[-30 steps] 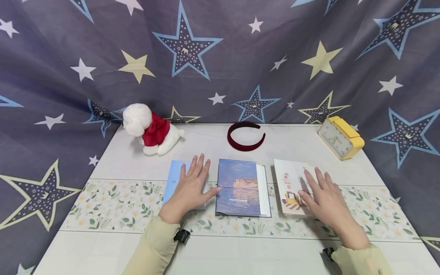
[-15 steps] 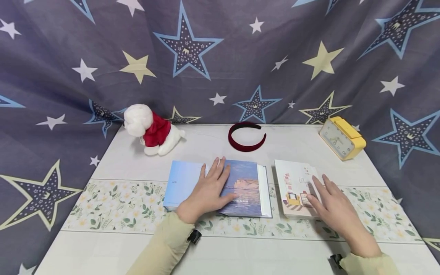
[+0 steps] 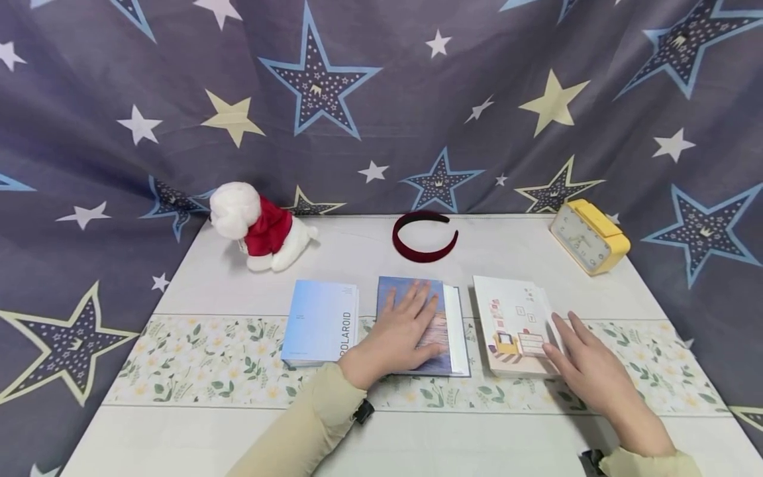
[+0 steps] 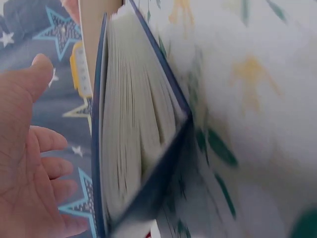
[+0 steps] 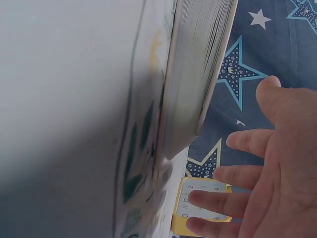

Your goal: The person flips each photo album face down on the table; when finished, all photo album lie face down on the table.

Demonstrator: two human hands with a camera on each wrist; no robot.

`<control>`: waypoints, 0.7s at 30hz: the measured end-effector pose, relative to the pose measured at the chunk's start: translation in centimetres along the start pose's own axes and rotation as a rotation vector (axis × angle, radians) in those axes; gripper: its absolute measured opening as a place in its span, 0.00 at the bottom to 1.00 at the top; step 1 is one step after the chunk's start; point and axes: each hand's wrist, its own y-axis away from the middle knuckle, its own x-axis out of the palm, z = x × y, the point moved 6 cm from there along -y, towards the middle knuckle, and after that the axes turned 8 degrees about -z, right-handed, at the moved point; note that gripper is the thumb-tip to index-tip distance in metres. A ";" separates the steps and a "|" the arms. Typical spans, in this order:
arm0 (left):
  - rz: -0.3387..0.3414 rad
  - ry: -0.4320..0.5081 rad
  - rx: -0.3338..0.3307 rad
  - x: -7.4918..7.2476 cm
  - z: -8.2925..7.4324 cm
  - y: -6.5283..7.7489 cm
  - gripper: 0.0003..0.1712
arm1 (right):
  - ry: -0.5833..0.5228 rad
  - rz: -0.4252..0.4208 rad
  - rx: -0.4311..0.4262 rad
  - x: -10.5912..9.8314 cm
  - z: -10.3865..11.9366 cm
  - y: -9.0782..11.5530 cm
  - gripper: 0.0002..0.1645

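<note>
In the head view, my left hand (image 3: 396, 341) is spread palm down over the blue photo album (image 3: 440, 326), covering much of its seascape cover. From the left wrist view, a gap shows between the palm and the album's cover (image 4: 97, 129). My right hand (image 3: 599, 371), fingers extended, hovers by the right edge of a white illustrated album (image 3: 507, 318). It holds nothing; in the right wrist view the fingers (image 5: 242, 176) are apart from the page block (image 5: 193, 74). A light blue album marked POLAROID (image 3: 318, 324) lies left of the middle one.
A white plush dog (image 3: 271, 228) in a red top sits at the back left. Behind the albums lies a dark red headband (image 3: 424, 255). At the back right stands a yellow alarm clock (image 3: 590, 237). A star-patterned curtain (image 3: 381, 132) closes off the table's (image 3: 179, 430) rear.
My left hand has moved right, from over the light blue album to over the middle photo album, uncovering the former. My right hand has drawn back rightward off the white album's cover.
</note>
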 end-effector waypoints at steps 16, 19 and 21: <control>0.070 -0.019 0.090 2.1 -4.3 -1.8 0.48 | -0.015 0.053 0.089 0.4 -1.3 0.7 0.46; 0.087 -0.025 0.102 2.5 -5.0 -2.1 0.48 | -0.029 0.053 0.102 0.5 -1.5 0.8 0.45; 0.097 -0.030 0.107 2.7 -5.5 -2.4 0.49 | -0.038 0.047 0.104 0.6 -1.6 0.9 0.45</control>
